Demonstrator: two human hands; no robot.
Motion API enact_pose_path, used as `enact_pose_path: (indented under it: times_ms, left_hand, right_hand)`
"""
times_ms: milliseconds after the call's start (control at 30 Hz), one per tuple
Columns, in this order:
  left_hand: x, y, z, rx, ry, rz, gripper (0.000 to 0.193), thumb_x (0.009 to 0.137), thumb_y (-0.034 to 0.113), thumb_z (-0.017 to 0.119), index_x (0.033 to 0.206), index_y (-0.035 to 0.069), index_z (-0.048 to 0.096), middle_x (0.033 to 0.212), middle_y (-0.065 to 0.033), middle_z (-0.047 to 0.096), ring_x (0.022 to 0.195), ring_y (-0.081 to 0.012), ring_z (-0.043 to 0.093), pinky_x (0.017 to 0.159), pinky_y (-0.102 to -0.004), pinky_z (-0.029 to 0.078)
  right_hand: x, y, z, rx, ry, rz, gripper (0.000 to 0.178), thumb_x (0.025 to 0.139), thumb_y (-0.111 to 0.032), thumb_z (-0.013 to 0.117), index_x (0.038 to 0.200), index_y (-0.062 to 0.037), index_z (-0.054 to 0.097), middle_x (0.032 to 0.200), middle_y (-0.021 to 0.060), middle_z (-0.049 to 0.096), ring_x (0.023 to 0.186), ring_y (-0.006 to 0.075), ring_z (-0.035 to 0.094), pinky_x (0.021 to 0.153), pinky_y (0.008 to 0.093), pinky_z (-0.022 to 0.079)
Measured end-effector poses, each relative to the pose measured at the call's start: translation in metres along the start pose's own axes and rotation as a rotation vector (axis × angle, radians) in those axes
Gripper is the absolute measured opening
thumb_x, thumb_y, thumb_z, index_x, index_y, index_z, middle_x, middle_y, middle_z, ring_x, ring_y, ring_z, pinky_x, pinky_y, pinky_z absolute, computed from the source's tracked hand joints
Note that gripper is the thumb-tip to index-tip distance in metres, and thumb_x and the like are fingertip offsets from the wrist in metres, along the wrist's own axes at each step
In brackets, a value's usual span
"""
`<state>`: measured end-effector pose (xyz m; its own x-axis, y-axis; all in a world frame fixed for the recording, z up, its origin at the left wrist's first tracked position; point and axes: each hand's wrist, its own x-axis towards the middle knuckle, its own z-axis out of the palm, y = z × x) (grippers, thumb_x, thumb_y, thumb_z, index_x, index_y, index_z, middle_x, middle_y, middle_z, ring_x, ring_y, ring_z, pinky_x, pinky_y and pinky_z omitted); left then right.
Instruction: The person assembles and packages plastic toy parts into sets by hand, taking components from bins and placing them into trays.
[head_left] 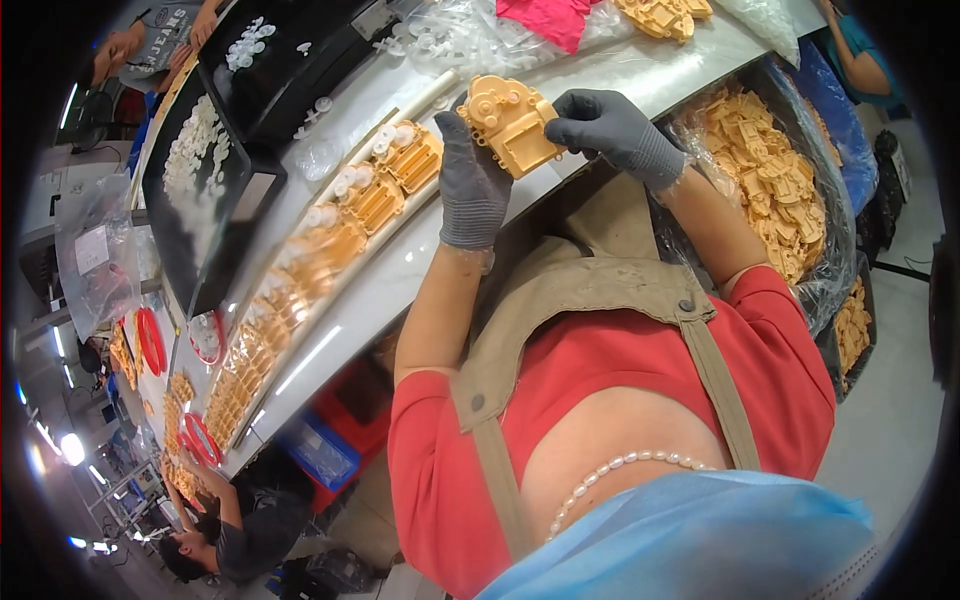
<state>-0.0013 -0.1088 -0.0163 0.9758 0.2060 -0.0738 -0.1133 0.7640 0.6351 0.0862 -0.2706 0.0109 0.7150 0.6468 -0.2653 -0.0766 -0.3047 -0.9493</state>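
Note:
Above the table's near edge I hold a yellow plastic housing (pixel 512 130) with a round raised section and a rectangular recess. My left hand (pixel 474 188), in a grey glove, grips its left side, thumb in front and the other fingers hidden behind it. At the housing's right edge, the bent fingers of my grey-gloved right hand (pixel 612 130) are pinched together against it; whether a small part is also between them cannot be seen. Left of my hands, similar housings (pixel 375 203) with white plastic pieces on them lie in a long row between pale rails.
Black trays (pixel 262 190) with small white parts stand beyond the row. A plastic-lined bin (pixel 765 180) full of yellow housings is at my right. Clear bags (pixel 450 35) and a pink cloth (pixel 548 18) lie at the back. Co-workers are at the far left and upper corners.

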Motion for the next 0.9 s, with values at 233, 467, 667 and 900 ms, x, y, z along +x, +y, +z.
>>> enact_pose_path:
  times_ms: [233,467,667,900]
  left_hand:
    - [-0.003,-0.002,0.000,0.269,0.045,0.181,0.050,0.092,0.038,0.054,0.126,0.003,0.042,0.120,-0.0117,0.051,0.111,-0.0235,0.053,0.092,-0.0372,0.048]
    - [0.000,-0.011,0.001,0.412,-0.009,0.280,0.041,0.090,0.015,0.060,0.126,0.003,0.042,0.115,-0.0079,0.054,0.103,-0.0139,0.054,0.088,-0.0283,0.048]
    - [-0.014,-0.023,0.024,0.562,-0.110,0.300,0.048,0.081,-0.001,0.067,0.125,0.000,0.047,0.118,-0.0096,0.055,0.104,-0.0154,0.056,0.089,-0.0283,0.048]
    - [-0.020,-0.025,0.037,0.680,-0.017,0.400,0.045,0.077,-0.001,0.071,0.119,-0.003,0.053,0.112,-0.0105,0.060,0.100,-0.0159,0.059,0.087,-0.0274,0.048]
  right_hand:
    - [0.010,0.008,0.009,-0.068,0.087,-0.048,0.023,0.079,-0.028,0.069,0.081,-0.0067,0.060,0.068,-0.0030,0.056,0.059,0.0036,0.047,0.052,0.0198,0.039]
    - [0.027,0.024,0.009,-0.028,0.261,-0.481,0.035,0.091,-0.033,0.053,0.107,-0.0016,0.056,0.100,0.0080,0.060,0.098,0.0128,0.055,0.083,0.0271,0.046]
    - [0.020,-0.005,0.020,0.068,0.478,-0.715,0.040,0.094,-0.037,0.047,0.079,-0.0015,0.056,0.069,0.0050,0.054,0.064,0.0141,0.051,0.060,0.0285,0.041]
    - [0.015,-0.019,0.027,0.271,0.456,-0.664,0.047,0.092,-0.043,0.051,0.070,-0.0018,0.055,0.062,0.0009,0.052,0.060,0.0106,0.046,0.058,0.0274,0.040]
